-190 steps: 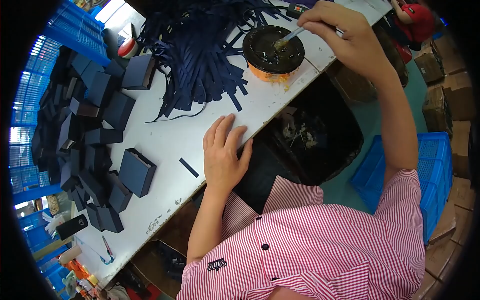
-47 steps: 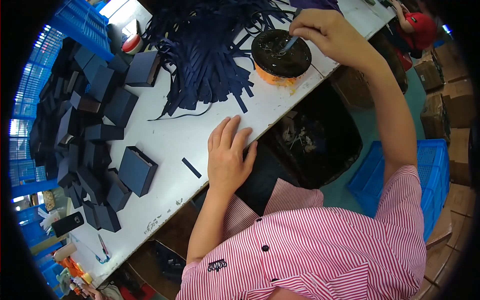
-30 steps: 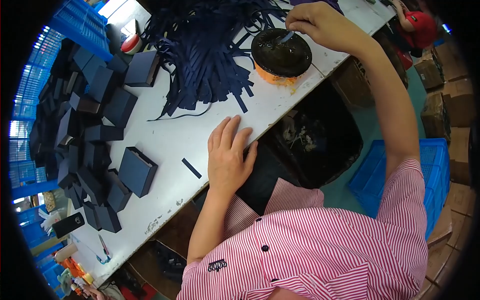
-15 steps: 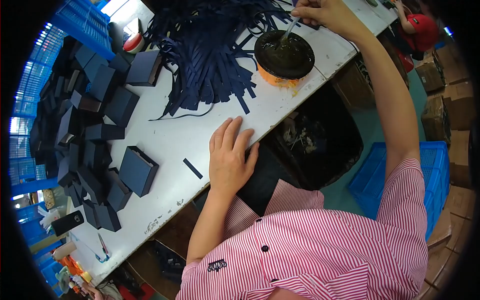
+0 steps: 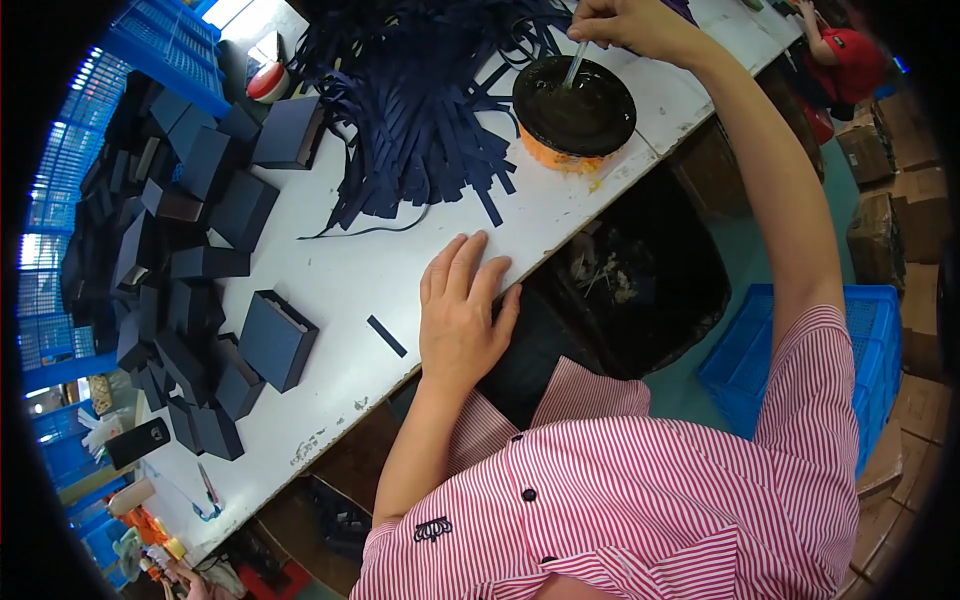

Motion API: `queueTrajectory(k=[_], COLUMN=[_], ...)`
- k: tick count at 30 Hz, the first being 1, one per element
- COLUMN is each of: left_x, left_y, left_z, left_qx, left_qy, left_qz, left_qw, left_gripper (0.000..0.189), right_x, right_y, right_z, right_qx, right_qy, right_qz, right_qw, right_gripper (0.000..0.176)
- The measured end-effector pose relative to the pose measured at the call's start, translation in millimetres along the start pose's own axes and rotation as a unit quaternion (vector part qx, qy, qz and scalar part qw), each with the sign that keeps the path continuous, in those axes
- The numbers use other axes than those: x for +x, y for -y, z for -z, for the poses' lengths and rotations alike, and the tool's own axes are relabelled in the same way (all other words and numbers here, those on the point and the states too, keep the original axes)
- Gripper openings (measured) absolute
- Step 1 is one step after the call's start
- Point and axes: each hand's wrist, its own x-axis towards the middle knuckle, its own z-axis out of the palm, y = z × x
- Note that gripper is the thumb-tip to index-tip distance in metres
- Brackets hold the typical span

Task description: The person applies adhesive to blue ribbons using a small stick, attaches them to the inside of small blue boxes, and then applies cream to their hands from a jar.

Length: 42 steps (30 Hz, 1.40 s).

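While the right hand (image 5: 630, 30) pinches a slim, pale tool (image 5: 575, 65) between thumb and fingers, its lower end down in a round bowl (image 5: 555, 153), the left hand (image 5: 460, 325) lies palm-down near the edge of the counter (image 5: 340, 275), fingers loosely spread, gripping nothing visible. The two hands are well apart. Since the bowl stands near that edge and just beside a heap of dark strips (image 5: 410, 130), a hard sideways push on the tool might slide or tip it, and an overloaded tip could drip onto the strips. A sweep of the left forearm might shift the loose strip (image 5: 386, 336) nearby. Inside, the bowl is black and looks wet and glossy; its outer wall is orange, crusted and uneven. The heaped strips are flat, narrow and navy, fanned and tangled. Farther out, a square-edged, matte box (image 5: 278, 340) sits beside a jumbled pile of similar boxes (image 5: 205, 260).
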Motion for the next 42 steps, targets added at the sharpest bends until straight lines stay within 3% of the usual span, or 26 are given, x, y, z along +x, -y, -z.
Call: queueTrajectory(k=[5,11,15,18,20,24,30,32,34,35,38,39,42], left_x=[0,0,-1,-1,-2,-2,-13,-20,-32,-40,-64,-75,-109], left_y=[0,0,1,0,1,0,2,-1,-3,-2,-2,0,0], left_z=[0,1,0,0,2,4,28,42,58,65,88,93,102], left_qx=[0.0,-0.006,-0.004,-0.01,-0.013,-0.053,-0.189,-0.216,-0.225,-0.231,-0.208,-0.198,-0.175], left_qy=[0.002,-0.001,-0.006,-0.011,-0.013,-0.033,-0.111,-0.131,-0.152,-0.163,-0.202,-0.203,-0.2], left_qz=[0.0,0.0,-0.002,-0.009,-0.009,-0.014,0.011,0.026,0.048,0.057,0.086,0.087,0.125], left_qw=[1.0,1.0,1.0,1.0,1.0,0.998,0.976,0.967,0.961,0.957,0.953,0.955,0.956], left_gripper=[0.028,0.029,0.03,0.03,0.03,0.032,0.037,0.037,0.035,0.034,0.029,0.029,0.026], right_x=[-1,-15,-46,-90,-122,-168,-164,-151,-139,-135,-128,-129,-126], right_y=[-1,-3,-6,9,35,72,117,139,189,212,189,193,193], right_z=[-3,7,12,16,5,-34,-133,-151,-163,-165,-179,-181,-191], right_qx=[-0.037,-0.033,0.166,0.069,0.101,0.258,0.525,0.591,0.568,0.606,0.603,0.64,0.671], right_qy=[-0.008,-0.045,-0.167,-0.209,-0.237,-0.172,-0.055,-0.056,-0.134,-0.132,-0.004,0.006,0.05], right_qz=[0.065,0.04,0.011,-0.001,-0.004,-0.042,-0.005,0.018,-0.039,-0.063,0.101,0.066,0.092], right_qw=[0.997,0.998,0.972,0.975,0.966,0.95,0.849,0.804,0.811,0.782,0.792,0.765,0.734], right_gripper=[0.023,0.023,0.024,0.02,0.023,0.015,0.025,0.025,0.028,0.025,0.021,0.02,0.02])
